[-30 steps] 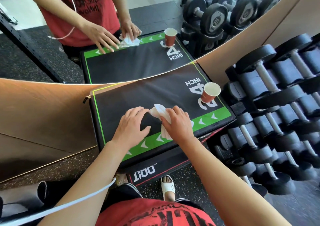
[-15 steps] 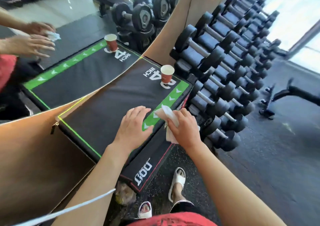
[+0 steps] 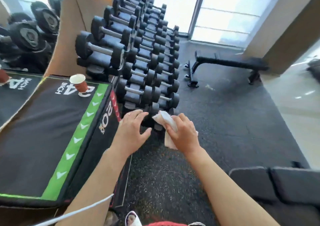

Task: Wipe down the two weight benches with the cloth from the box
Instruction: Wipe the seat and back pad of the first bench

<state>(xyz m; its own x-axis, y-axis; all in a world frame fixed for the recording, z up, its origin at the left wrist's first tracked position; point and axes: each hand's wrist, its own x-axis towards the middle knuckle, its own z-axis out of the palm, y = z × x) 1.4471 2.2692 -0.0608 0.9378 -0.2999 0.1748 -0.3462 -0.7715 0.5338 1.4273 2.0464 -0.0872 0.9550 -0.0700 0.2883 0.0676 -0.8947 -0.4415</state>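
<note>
My right hand (image 3: 183,133) grips a crumpled white cloth (image 3: 165,119) in the air, to the right of the black plyo box (image 3: 43,130) with the green stripe. Beside it my left hand (image 3: 132,130) hovers with fingers spread and holds nothing. A black flat weight bench (image 3: 230,64) stands on the floor at the far right, near the window. The padded end of a second dark bench (image 3: 277,182) shows at the lower right.
A red paper cup (image 3: 79,84) stands on the box's far corner. A long rack of black dumbbells (image 3: 143,56) runs away from me beside the box. A mirror (image 3: 22,35) is at the left. Dark rubber floor (image 3: 225,122) lies between me and the far bench.
My view has swung right, from the box toward the floor and benches. Both hands have left the box top and now hang in the air beside it, the right still holding the cloth.
</note>
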